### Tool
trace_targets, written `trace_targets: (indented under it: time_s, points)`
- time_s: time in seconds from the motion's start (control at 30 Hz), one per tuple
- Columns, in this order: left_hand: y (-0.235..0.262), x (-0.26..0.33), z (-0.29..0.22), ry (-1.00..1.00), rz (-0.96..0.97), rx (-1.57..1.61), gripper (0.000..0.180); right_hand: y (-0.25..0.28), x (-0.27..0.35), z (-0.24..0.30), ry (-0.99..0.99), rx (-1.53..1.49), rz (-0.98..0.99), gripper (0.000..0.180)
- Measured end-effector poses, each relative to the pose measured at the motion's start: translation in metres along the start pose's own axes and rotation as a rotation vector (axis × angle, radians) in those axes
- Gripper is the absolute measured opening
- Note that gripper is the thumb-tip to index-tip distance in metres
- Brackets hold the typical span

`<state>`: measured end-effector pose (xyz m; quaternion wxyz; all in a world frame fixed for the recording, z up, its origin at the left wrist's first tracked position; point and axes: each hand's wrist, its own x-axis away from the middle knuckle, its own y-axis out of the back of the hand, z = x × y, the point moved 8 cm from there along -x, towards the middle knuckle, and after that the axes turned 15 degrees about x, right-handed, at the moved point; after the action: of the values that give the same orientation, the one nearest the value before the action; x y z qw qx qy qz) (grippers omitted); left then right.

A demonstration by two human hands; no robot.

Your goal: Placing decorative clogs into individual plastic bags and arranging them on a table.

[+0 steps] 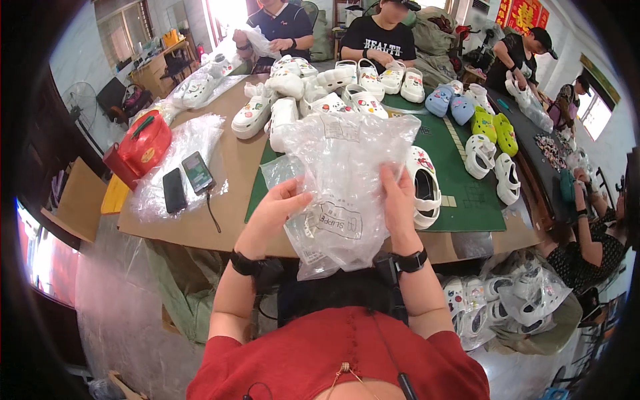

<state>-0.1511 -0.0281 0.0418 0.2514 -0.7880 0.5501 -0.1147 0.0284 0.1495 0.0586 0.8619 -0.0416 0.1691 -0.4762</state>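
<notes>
In front of me, over the table's near edge, I hold a clear plastic bag (340, 180) with dark printing. My left hand (285, 203) pinches its left side between thumb and fingers. On the other side, my right hand (399, 200) grips the bag's right edge, its fingers partly behind the film. Whether anything is inside the bag is hard to make out. Just right of my right hand lies a white clog (430, 197) with a red charm. Behind the bag, white clogs with colourful charms (257, 113) are heaped on the table.
A green mat (477, 217) lies on the brown table (160, 230). Lime clogs (493, 127) and blue clogs (450, 103) stand to the right. Two phones (175, 190), clear bags and a red round container (145, 143) sit left. Bagged clogs (497, 300) are below right. Several people work around.
</notes>
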Motion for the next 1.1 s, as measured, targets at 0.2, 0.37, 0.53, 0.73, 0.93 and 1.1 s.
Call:
trace_targets:
  time_s: [0.2, 0.37, 0.53, 0.73, 0.93, 1.1]
  points:
    - [0.037, 0.028, -0.017, -0.206, -0.328, -0.278, 0.024, 0.085, -0.012, -0.003, 0.07, -0.059, -0.352, 0.022]
    - [0.031, 0.05, -0.023, -0.381, -0.492, -0.386, 0.017, 0.093, -0.004, -0.013, 0.023, -0.01, -0.353, 0.022]
    - [0.039, 0.071, 0.001, -0.113, -0.306, -0.386, 0.032, 0.078, 0.003, -0.008, 0.0, -0.021, -0.24, 0.026]
    - [0.038, 0.064, 0.047, 0.23, -0.08, -0.239, 0.061, 0.043, 0.013, -0.025, -0.185, -0.018, 0.106, 0.031]
    - [0.044, 0.027, 0.028, -0.012, -0.443, 0.094, 0.027, 0.027, 0.029, -0.017, -0.214, -0.041, 0.361, 0.073]
    - [0.082, 0.02, 0.0, -0.265, -0.5, 0.265, 0.028, 0.004, 0.075, -0.023, -0.269, 0.356, 0.701, 0.089]
